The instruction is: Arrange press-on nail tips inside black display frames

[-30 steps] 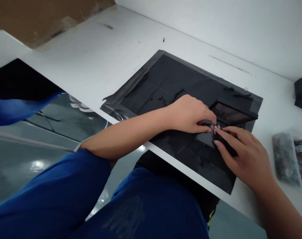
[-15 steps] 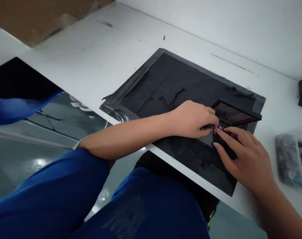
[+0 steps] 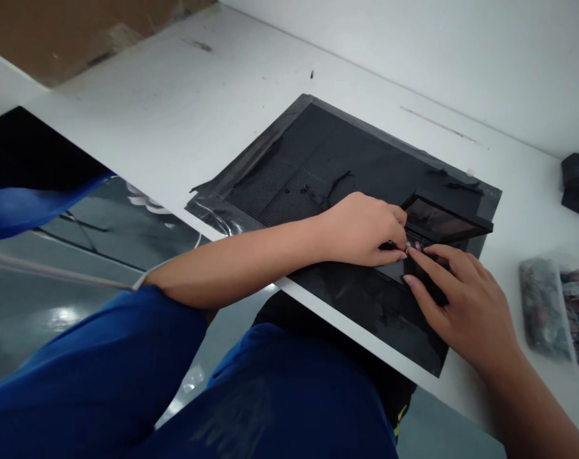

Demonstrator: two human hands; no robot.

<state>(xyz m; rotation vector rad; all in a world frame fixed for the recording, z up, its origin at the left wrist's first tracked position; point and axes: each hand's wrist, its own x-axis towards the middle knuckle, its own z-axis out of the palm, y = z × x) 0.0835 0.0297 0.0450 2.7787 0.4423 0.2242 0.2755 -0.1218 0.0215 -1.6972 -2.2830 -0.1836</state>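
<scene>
Little moved vs. 1 s ago: curled in a touch tighter at the left hand, edged slightly toward it at the right hand, otherwise same pose. Pinching w/ the left fingers a pinkish part, right at the near edge of a small black frame; too small to tell what exactly. Pressing down w/ the right fingers, spread and unclenched, gripping nothing, beside a dark flat piece and just next to the part; topmost right fingertip meeting the left fingertips there. All atop a black mat, taped to the white desk near its front edge.

Off to the right, well apart: clear bags of small bits; farther back, a black bracket. At back left, cardboard. Below the desk edge, a blue sleeve.

Judged best handling: keep both wrists planted on the mat, hold the pinch light but sure, steady the spot w/ the flat right hand, work w/ fingertips only. Avoid nudging the frame or letting the part slip onto the black mat, where prob. hard to spot. Keep the head over the pinch for a clear view.
</scene>
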